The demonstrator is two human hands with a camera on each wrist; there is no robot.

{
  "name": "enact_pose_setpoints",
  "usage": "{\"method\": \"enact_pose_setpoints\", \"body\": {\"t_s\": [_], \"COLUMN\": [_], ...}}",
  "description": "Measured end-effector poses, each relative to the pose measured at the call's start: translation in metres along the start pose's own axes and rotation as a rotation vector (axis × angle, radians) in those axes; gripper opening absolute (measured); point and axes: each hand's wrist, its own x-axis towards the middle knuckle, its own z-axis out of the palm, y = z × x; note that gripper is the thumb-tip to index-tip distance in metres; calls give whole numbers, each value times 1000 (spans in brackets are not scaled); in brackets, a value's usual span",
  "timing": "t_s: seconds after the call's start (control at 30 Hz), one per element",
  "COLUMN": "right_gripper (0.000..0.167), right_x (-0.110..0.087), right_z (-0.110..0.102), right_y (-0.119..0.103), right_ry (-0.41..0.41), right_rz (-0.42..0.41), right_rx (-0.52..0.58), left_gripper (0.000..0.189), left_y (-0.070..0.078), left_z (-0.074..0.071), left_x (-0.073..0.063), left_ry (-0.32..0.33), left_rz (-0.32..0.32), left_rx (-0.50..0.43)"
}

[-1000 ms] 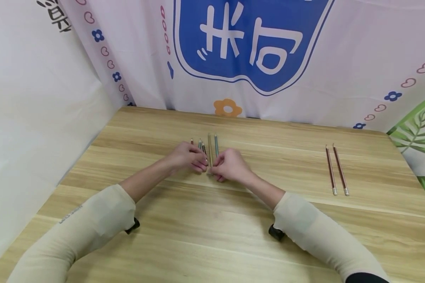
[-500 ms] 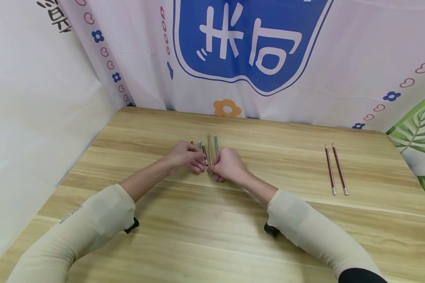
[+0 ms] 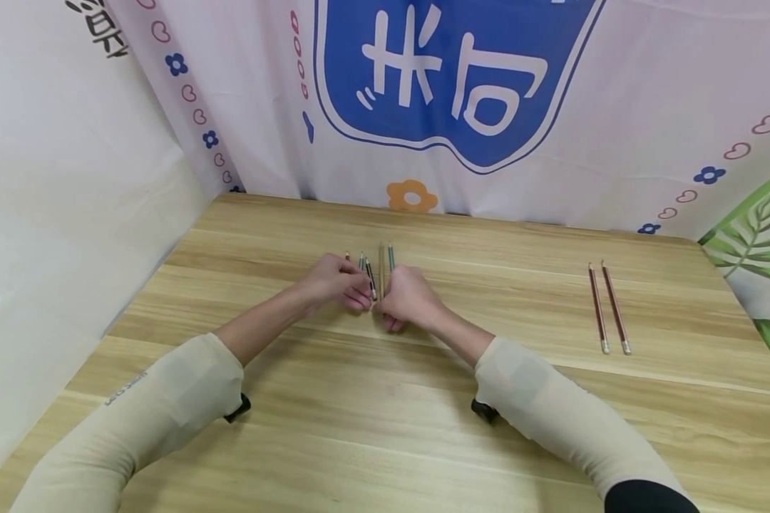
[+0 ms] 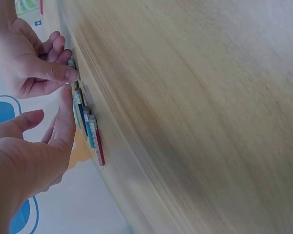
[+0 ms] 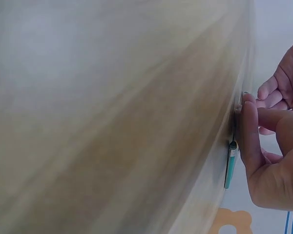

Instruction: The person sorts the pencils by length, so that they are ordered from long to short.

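Note:
A row of pencils lies near the middle of the table, pointed ends away from me. My left hand (image 3: 339,279) is beside the black pencil (image 3: 370,276); in the left wrist view its index finger (image 4: 64,114) is straight at the pencil ends, thumb held apart. My right hand (image 3: 411,296) pinches the near end of a gold pencil (image 3: 381,267), whose end the fingers hide. Just right of that one is a teal pencil (image 3: 391,256), its lower part behind the right hand. Left of the black one lie a green pencil (image 4: 89,129) and a red pencil (image 4: 98,146).
Two reddish-brown pencils (image 3: 597,306) with white eraser ends lie apart on the right of the wooden table (image 3: 385,413). A printed cloth (image 3: 257,107) hangs along the far edge, and a white sheet (image 3: 70,199) borders the left side.
The right hand and forearm have shifted slightly left. The gold pencil has turned a little, its far tip going right and its near end left. The left hand has barely moved.

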Motion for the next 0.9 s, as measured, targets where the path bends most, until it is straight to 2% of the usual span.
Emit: {"method": "enact_pose_setpoints", "body": {"t_s": [0.47, 0.9], "right_gripper": [11, 15], "right_x": [5, 7], "right_z": [-4, -3], "right_y": [-5, -6], "right_ry": [-60, -79], "right_rz": [80, 103], "right_rx": [63, 70], "left_gripper": [28, 28], "left_y": [1, 2], "left_z": [1, 0], "left_x": [2, 1], "left_ry": [-1, -10], "left_rz": [0, 7], "left_rx": [18, 11]}}
